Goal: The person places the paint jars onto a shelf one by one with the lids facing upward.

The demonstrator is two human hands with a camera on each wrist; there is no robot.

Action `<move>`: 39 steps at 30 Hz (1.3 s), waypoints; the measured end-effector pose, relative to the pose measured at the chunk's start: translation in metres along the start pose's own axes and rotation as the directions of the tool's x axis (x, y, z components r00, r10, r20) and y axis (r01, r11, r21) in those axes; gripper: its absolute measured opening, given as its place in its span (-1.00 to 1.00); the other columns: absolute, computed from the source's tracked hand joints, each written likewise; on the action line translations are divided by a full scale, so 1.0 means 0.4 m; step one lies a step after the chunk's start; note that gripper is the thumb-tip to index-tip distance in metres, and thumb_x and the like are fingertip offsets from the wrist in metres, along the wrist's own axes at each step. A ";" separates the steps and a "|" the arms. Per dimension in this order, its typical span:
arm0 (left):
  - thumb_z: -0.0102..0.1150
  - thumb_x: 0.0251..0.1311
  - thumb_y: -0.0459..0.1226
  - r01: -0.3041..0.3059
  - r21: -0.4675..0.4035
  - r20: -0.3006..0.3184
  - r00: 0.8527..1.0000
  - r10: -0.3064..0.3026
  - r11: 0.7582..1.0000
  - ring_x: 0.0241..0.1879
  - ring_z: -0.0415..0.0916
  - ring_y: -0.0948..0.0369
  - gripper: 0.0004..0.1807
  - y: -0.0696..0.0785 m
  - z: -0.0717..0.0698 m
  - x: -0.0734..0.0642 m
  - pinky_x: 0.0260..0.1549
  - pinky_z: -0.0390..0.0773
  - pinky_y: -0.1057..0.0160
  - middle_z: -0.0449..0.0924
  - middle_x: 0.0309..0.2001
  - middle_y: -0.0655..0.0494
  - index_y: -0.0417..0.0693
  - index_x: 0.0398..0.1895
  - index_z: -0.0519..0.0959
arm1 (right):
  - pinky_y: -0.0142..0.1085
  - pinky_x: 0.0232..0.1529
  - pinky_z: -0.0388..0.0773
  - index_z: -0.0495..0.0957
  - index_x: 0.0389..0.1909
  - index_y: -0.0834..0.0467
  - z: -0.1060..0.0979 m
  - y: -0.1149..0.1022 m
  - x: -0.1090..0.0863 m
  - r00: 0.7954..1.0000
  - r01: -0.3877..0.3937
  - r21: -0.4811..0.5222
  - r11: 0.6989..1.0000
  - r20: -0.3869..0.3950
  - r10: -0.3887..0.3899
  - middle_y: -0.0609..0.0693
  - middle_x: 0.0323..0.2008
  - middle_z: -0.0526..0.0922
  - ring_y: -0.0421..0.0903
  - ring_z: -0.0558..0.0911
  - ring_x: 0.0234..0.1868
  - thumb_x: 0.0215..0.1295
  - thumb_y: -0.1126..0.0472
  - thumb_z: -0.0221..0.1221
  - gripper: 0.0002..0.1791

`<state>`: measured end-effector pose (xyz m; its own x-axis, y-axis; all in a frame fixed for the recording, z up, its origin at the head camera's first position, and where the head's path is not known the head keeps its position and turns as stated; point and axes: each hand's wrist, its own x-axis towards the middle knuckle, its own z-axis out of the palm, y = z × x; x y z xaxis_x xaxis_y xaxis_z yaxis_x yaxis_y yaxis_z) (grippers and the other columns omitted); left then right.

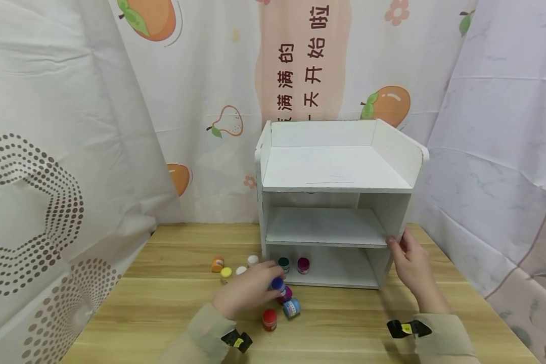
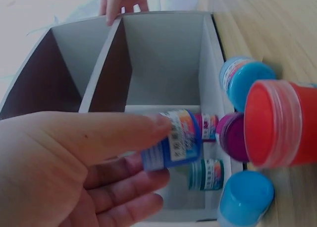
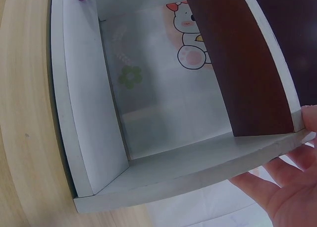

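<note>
My left hand (image 1: 250,287) pinches a dark blue paint jar (image 2: 179,139) between thumb and fingers, in front of the bottom level of a white shelf unit (image 1: 332,167). Inside that level stand a dark green jar (image 1: 283,264) and a magenta jar (image 1: 303,265). Below the held jar, on the table, are a purple jar (image 2: 233,137), a light blue jar (image 1: 292,308) lying on its side, a red jar (image 1: 269,320) and another blue jar (image 2: 246,195). My right hand (image 1: 411,264) grips the unit's right side panel, thumb at the front edge beside the middle board and fingers behind.
Left of the unit on the wooden table (image 1: 173,293) are an orange jar (image 1: 217,264), a yellow-lidded jar (image 1: 226,274) and two white-lidded jars (image 1: 253,260). A printed curtain (image 1: 209,60) hangs behind. The unit's middle board (image 1: 325,225) lies above the bottom level.
</note>
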<state>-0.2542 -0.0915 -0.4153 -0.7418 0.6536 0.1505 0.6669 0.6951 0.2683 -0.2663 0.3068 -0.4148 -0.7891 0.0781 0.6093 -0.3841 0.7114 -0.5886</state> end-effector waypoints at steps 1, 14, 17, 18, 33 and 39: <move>0.37 0.31 -0.16 -0.010 -0.002 -0.002 1.000 0.010 1.000 -0.13 0.50 0.39 -0.73 0.003 0.002 0.007 -0.13 0.58 0.40 0.56 -0.05 0.26 0.04 0.03 0.64 | -0.73 -0.12 0.27 0.41 0.28 0.29 0.000 0.001 -0.001 1.000 -0.001 0.003 1.000 0.000 0.001 0.35 0.09 0.62 0.30 0.59 0.09 0.59 0.11 0.04 -0.58; 0.43 0.25 -0.14 -0.078 0.048 0.036 0.996 0.077 0.996 -0.21 0.54 0.39 -0.67 0.041 0.006 0.113 -0.20 0.56 0.45 0.56 -0.11 0.23 0.03 0.04 0.66 | -0.72 -0.14 0.28 0.42 0.29 0.28 -0.002 0.001 0.002 1.000 -0.003 0.005 1.000 0.001 0.003 0.34 0.08 0.61 0.28 0.60 0.09 0.59 0.11 0.04 -0.58; 0.42 0.26 -0.12 -0.093 0.104 0.051 0.995 0.088 0.990 -0.16 0.57 0.36 -0.68 0.046 0.015 0.139 -0.16 0.57 0.43 0.58 -0.10 0.22 0.05 0.03 0.66 | -0.73 -0.13 0.28 0.41 0.30 0.28 -0.001 0.001 0.003 1.000 -0.001 0.001 1.000 -0.003 0.001 0.33 0.09 0.61 0.28 0.60 0.09 0.58 0.11 0.05 -0.57; 0.42 0.25 -0.12 -0.092 0.115 0.057 0.995 0.086 0.989 -0.15 0.58 0.34 -0.68 0.048 0.018 0.147 -0.15 0.57 0.41 0.58 -0.09 0.20 0.04 0.03 0.66 | -0.73 -0.13 0.28 0.41 0.30 0.28 -0.001 0.001 0.003 1.000 -0.001 0.002 1.000 -0.004 0.001 0.34 0.10 0.61 0.28 0.60 0.09 0.58 0.11 0.05 -0.57; 0.41 0.27 -0.10 -0.042 0.180 0.088 0.996 0.026 0.983 -0.29 0.57 0.34 -0.75 0.086 0.060 0.250 -0.38 0.54 0.41 0.61 -0.22 0.18 0.02 -0.10 0.64 | -0.73 -0.14 0.28 0.39 0.32 0.30 -0.004 0.002 0.001 1.000 0.003 0.019 1.000 0.005 -0.003 0.38 0.11 0.59 0.31 0.59 0.10 0.59 0.12 0.04 -0.55; 0.40 0.27 -0.08 -0.054 0.190 0.088 0.995 0.038 0.980 -0.32 0.52 0.39 -0.77 0.104 0.070 0.287 -0.33 0.53 0.38 0.61 -0.27 0.28 0.10 -0.11 0.64 | -0.74 -0.12 0.28 0.39 0.32 0.30 -0.001 0.005 0.002 1.000 -0.007 0.022 1.000 0.002 0.007 0.35 0.10 0.60 0.28 0.59 0.10 0.59 0.10 0.04 -0.55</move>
<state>-0.3097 0.0209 -0.4133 -0.7067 0.7034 0.0762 0.7075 0.7028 0.0743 -0.2674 0.3087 -0.4151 -0.7927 0.0817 0.6041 -0.3888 0.6955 -0.6043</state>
